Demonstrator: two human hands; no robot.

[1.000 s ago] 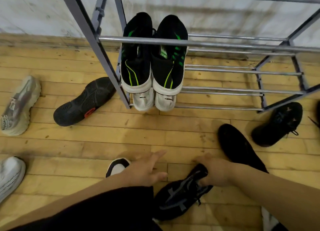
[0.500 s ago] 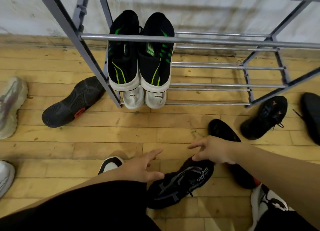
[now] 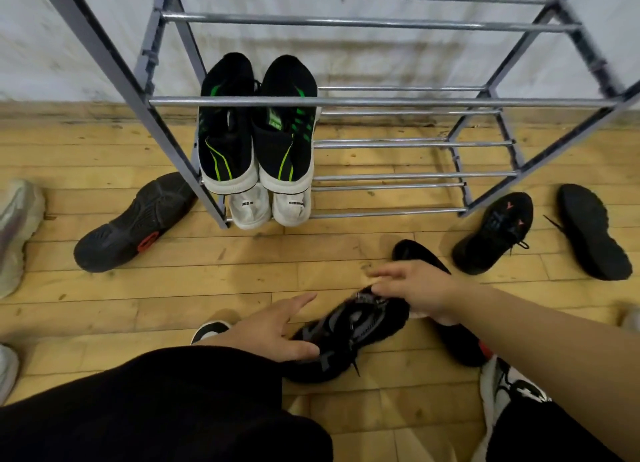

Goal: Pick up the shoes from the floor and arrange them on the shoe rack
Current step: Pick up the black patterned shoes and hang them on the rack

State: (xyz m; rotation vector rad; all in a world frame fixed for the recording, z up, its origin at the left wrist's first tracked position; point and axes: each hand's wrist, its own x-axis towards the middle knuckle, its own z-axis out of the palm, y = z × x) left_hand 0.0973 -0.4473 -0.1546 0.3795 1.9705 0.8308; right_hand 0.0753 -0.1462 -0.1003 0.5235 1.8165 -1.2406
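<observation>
A black and grey sneaker (image 3: 349, 333) lies tilted on the wooden floor in front of me. My right hand (image 3: 415, 290) pinches its far end between thumb and fingers. My left hand (image 3: 270, 330) is spread, its thumb resting on the sneaker's near side. The grey metal shoe rack (image 3: 398, 101) stands against the wall. A black pair with green stripes (image 3: 263, 143) sits on its left side, and a white pair (image 3: 270, 209) on the shelf below.
Loose on the floor: a black shoe on its side (image 3: 135, 222) left of the rack, a grey one (image 3: 14, 233) at far left, two black ones (image 3: 495, 233) (image 3: 592, 233) at right, another black one (image 3: 460, 340) under my right arm, a white and black one (image 3: 505, 389).
My right hand has come down from above the sneaker onto its far end, and that end has risen a little. My left hand has closed in on the near side.
</observation>
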